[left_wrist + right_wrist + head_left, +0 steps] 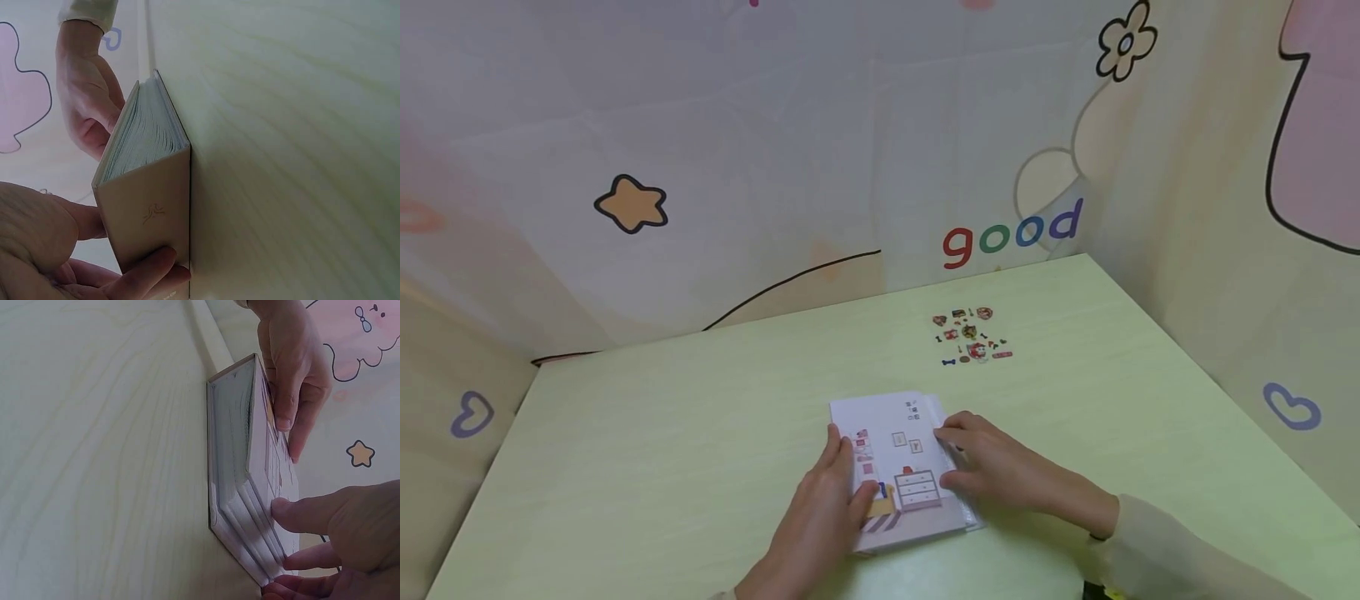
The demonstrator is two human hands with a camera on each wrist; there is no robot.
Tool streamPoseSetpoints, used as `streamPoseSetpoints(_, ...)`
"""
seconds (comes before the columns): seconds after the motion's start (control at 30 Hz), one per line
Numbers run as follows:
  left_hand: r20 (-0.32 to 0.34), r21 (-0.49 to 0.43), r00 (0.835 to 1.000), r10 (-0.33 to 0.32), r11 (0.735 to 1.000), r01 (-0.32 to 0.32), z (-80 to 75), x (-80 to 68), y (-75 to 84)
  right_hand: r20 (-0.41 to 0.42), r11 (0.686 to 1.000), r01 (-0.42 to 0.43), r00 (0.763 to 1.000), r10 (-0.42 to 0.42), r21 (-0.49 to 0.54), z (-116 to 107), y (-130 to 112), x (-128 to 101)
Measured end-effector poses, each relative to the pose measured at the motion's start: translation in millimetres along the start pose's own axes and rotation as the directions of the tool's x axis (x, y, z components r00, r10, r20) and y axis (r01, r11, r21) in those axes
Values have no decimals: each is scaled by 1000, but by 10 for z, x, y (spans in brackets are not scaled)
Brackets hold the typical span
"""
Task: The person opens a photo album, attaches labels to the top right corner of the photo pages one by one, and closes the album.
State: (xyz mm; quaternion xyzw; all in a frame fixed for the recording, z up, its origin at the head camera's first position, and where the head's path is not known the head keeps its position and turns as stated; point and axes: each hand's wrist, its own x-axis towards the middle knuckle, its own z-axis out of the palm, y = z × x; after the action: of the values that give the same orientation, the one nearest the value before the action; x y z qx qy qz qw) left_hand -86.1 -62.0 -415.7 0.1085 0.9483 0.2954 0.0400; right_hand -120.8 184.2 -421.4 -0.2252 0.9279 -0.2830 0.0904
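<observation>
A thick hardcover album [902, 517] lies flat on the table, its pale cover printed with a dresser, small picture frames and other room drawings. My left hand [820, 508] grips its left side, thumb on the cover and fingers against the plain beige spine [150, 212]. At the opposite, opening side is my right hand [1000, 467]. In the right wrist view its thumb [306, 512] rests on the cover's edge, while the other fingers hold along the page edges [250, 519]. Many thin pages show between the closed covers.
A clear sheet of small colourful stickers [970, 333] lies farther back on the light wood-grain table [662, 458]. Printed cloth [775, 167] hangs behind the table and along its sides. A small black and yellow object [1101, 592] shows at the bottom edge.
</observation>
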Motion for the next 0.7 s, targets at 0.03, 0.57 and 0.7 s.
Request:
streamPoseSetpoints(0.03,1,0,1000,2,1000,-2,6,6,6,0,1000,0,1000,0,3,-8,6,-6)
streamPoseSetpoints(0.57,77,99,997,14,995,-22,39,25,117,33,1000,29,999,-29,3,-89,98,22)
streamPoseSetpoints(0.7,94,135,995,35,990,-47,40,20,137,50,997,69,996,-68,-21,-132,125,78)
